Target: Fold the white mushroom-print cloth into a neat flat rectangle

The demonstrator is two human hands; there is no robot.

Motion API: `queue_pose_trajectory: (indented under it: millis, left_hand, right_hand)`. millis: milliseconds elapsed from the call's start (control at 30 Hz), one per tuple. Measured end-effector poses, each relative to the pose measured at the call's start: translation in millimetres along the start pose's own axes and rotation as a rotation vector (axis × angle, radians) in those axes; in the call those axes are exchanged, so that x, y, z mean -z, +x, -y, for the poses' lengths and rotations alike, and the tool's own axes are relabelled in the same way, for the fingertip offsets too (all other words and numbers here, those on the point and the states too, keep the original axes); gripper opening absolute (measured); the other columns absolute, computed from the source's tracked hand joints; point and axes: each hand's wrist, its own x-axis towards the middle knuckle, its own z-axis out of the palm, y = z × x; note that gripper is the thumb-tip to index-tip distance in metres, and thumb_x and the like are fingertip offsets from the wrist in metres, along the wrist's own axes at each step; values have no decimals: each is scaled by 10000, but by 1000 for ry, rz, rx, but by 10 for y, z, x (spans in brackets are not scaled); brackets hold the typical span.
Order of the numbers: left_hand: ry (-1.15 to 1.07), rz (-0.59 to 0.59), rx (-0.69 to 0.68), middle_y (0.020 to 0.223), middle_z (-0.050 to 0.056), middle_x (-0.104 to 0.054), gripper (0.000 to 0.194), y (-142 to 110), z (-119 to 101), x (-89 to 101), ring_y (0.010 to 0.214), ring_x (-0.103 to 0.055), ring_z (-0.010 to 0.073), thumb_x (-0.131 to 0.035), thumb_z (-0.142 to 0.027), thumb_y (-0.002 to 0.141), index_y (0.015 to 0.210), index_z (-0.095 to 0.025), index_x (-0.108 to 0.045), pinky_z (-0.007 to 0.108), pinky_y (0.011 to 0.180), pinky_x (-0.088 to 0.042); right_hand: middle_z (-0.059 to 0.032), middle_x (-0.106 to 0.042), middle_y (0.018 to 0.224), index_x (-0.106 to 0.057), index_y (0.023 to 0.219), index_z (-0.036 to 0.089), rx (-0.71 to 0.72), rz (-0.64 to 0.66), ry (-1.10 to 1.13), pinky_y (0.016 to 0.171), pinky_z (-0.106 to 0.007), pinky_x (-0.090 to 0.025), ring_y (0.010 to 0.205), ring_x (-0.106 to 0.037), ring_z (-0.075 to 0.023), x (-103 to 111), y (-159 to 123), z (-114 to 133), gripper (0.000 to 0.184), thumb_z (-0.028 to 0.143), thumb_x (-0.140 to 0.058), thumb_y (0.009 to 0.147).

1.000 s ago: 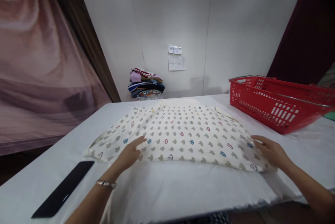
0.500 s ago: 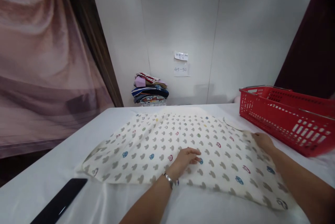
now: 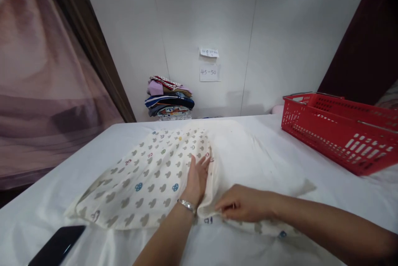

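Observation:
A cream cloth (image 3: 155,179) with grey and coloured mushroom prints lies over the table. Its left part is spread with the print up, while a plain pale side shows to the right of a raised fold. My left hand (image 3: 195,179), with a silver bracelet at the wrist, rests beside that fold, fingers stretched out. To its right, my right hand (image 3: 245,203) is closed, pinching the cloth near the front edge. A printed strip shows below my right forearm, which hides part of the cloth.
A red plastic basket (image 3: 336,133) stands at the right on the white-covered table (image 3: 102,150). Near the front left lies a black phone-like slab (image 3: 57,246). Folded cloths (image 3: 169,98) are stacked at the back, below paper signs (image 3: 209,73) on the wall.
My right hand has moved left from the cloth's right edge, bringing the cloth with it and turning up its plain side. My left hand has shifted slightly left and turned to point away from me.

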Motion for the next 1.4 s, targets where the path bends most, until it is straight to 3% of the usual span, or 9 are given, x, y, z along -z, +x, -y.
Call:
queue_pose_trajectory:
  millis: [200,300,500,700,867,1000,1067,1133,1400]
  left_hand:
    - [187,-38,49,1175,120,-643,512,19,-78,51,1068,-615,251,-631,-374,788,1246,-167,-531,371,956,-468]
    - [313,13,30,1225,101,-621,571,-34,-130,-25,1079,-608,248,-691,-298,740,1274,-218,-507,380,961,-459]
    - [648,221,41,1234,72,-620,482,-97,-341,-4,1099,-586,242,-623,-359,787,1241,-212,-555,357,957,-443]
    - [1253,-45,-99,952,74,-704,189,12,-256,76,907,-625,251,-584,-237,730,884,-171,-672,327,794,-449]
    - [1445,-252,-285,812,66,-667,123,51,-296,69,802,-590,213,-481,-211,772,700,-188,-579,292,703,-398]
    - [1258,-329,-333,778,56,-647,159,48,-368,77,773,-566,202,-477,-239,800,653,-192,-516,294,698,-396]
    - [1090,-377,-320,775,54,-650,135,44,-401,115,810,-570,210,-523,-228,777,646,-193,-519,300,734,-409]
    - [846,-407,-251,800,56,-665,68,19,-444,180,864,-584,217,-573,-221,752,692,-193,-557,302,779,-426]
    - [318,-261,51,715,90,-677,272,-497,-487,428,730,-658,270,-689,-405,693,819,-168,-639,387,694,-517]
  right_hand:
    - [-61,-701,930,-701,928,173,-553,-719,-224,717,-263,-476,816,-623,-169,1183,-320,-1120,298,327,-460,846]
    - [-91,-694,996,-704,905,162,-974,-734,-502,806,-301,-454,976,-613,-228,1621,-693,-1658,280,275,-456,842]
    - [-168,-693,891,-693,776,106,-1135,-648,-503,687,-346,-458,861,-640,-305,1689,-864,-2069,219,303,-602,745]
    - [-111,-702,855,-679,727,129,-1091,-666,-481,651,-250,-424,827,-639,-215,1707,-647,-1989,131,199,-575,766]
    - [-94,-685,991,-642,974,166,-956,-787,-618,668,-262,-395,901,-613,-218,1494,-367,-1360,285,333,-427,893]
    - [-74,-693,911,-657,880,207,-467,-353,-787,680,-263,-386,843,-619,-205,711,26,-585,221,295,-454,885]
    - [-49,-691,940,-658,926,228,-187,-38,-672,688,-254,-399,842,-615,-191,344,121,-312,178,335,-541,845]
    - [-30,-690,941,-657,960,237,-18,80,-507,722,-256,-416,840,-611,-172,169,120,-205,208,362,-525,860]
    - [-35,-664,699,-619,736,167,-490,-543,81,451,-198,-416,562,-585,-116,791,142,-806,149,304,-570,770]
